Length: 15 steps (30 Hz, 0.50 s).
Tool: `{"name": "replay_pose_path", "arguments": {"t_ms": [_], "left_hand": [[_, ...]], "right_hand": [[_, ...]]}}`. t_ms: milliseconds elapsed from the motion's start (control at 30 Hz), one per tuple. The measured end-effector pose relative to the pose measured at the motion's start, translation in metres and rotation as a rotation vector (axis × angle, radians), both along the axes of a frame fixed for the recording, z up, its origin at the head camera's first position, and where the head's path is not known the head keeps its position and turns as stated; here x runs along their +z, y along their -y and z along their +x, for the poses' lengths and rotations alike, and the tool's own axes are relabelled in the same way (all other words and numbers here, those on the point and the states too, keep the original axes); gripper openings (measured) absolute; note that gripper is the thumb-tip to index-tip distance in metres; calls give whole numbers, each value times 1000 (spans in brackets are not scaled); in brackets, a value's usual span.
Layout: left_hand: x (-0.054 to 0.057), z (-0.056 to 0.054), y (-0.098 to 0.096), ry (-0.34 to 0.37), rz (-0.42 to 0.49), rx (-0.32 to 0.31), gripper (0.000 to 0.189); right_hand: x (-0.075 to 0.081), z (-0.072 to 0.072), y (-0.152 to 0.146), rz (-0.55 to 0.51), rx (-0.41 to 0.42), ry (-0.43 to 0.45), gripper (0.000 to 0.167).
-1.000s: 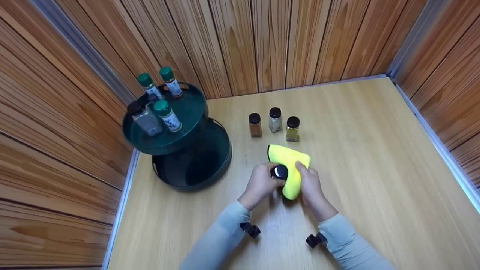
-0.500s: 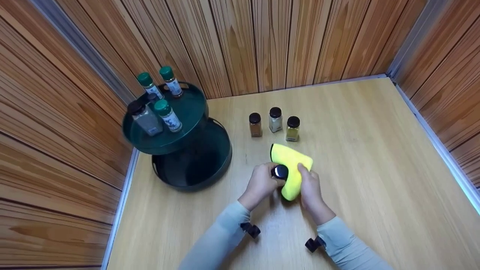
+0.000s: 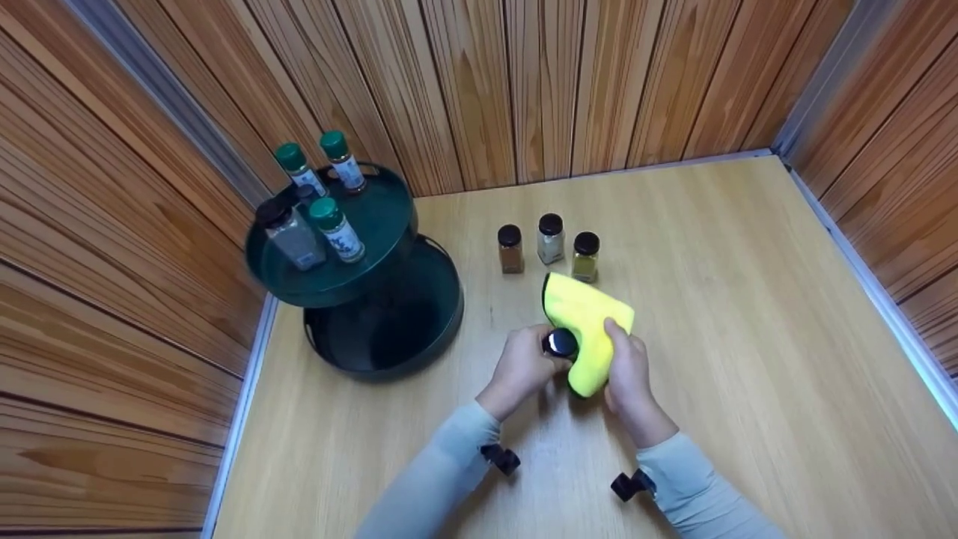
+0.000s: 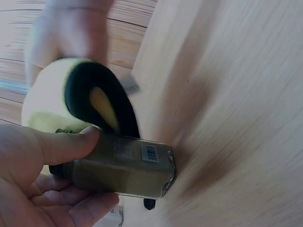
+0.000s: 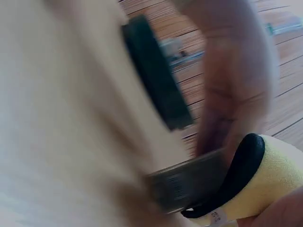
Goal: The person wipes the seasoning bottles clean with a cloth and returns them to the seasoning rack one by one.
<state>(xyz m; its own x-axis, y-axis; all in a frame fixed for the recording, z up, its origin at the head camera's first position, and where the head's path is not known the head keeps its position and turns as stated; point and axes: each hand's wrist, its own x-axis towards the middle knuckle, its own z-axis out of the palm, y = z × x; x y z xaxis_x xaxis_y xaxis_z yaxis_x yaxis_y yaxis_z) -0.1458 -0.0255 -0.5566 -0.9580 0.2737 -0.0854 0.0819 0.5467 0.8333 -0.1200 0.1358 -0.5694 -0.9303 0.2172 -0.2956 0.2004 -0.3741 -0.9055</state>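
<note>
My left hand (image 3: 522, 368) grips a spice jar (image 4: 125, 168) with a black cap and brownish contents, its thumb and fingers round the upper part. In the left wrist view a barcode shows near the jar's base, held above the table. My right hand (image 3: 631, 374) pinches a folded yellow cloth (image 3: 587, 322) with black edging, thumb on top. The cloth lies against the jar's side, as the right wrist view also shows. Just beyond the cloth stand three black-capped jars: a brown one (image 3: 510, 251), a pale one (image 3: 551, 241) and a yellow-green one (image 3: 585, 258), partly covered by the cloth.
To the left stands a dark green two-tier round rack (image 3: 441, 340). Its upper tier bears several jars, among them a green-capped jar (image 3: 340, 236) and a larger dark-capped jar (image 3: 293, 238). Wood-panelled walls (image 3: 486, 90) border the table (image 3: 748, 299) at the back and sides.
My right hand and the cloth have shifted slightly to the right, and the cloth's upper end now reaches farther toward the standing jars. My left hand and its jar have barely moved.
</note>
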Motion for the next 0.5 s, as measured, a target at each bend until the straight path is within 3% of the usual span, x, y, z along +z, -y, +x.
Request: {"name": "replay_pose_path", "arguments": {"t_ms": [100,167,400,500], "left_hand": [[1,0,-1,37,-5,13,40],[1,1,-2,38,-12,13,39],[1,2,0,-19,-18,1,33],[1,2,1,-48,-24,-5,33]], "right_hand": [[-14,3,2,62,16,64,42],[-13,3,1,85,41,89,43],[19,2,-4,21,45,8,46],[23,3,-5,-4,31,-32,46]]}}
